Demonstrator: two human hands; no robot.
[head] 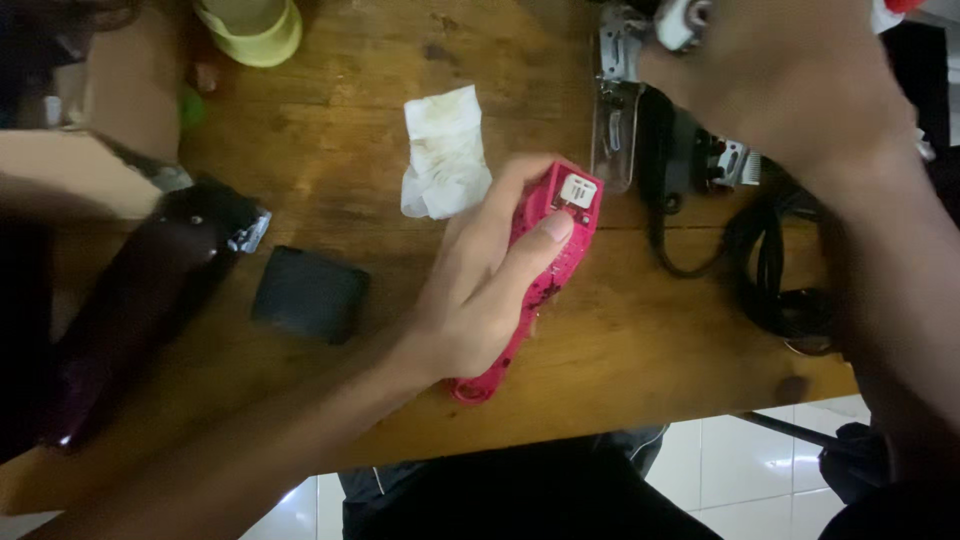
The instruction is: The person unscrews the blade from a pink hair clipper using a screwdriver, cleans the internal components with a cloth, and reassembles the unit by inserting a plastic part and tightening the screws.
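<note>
Left hand (490, 290) grips pink clipper (545, 270); white label (578, 190) atop.

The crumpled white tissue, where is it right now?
In the head view, the crumpled white tissue lies on the wooden table, near the top middle, just up and left of the pink clipper held in the left hand.

You're looking down on a wooden counter (330, 80), its brown top worn and marked with dark stains. Below the counter's near edge you see a floor of white tiles (740, 470) with thin grey joints, glossy enough to catch the light. The light over the counter is dim and warm, and the corners beyond it fall into shadow, perhaps a dark wall, though you cannot tell.
</note>
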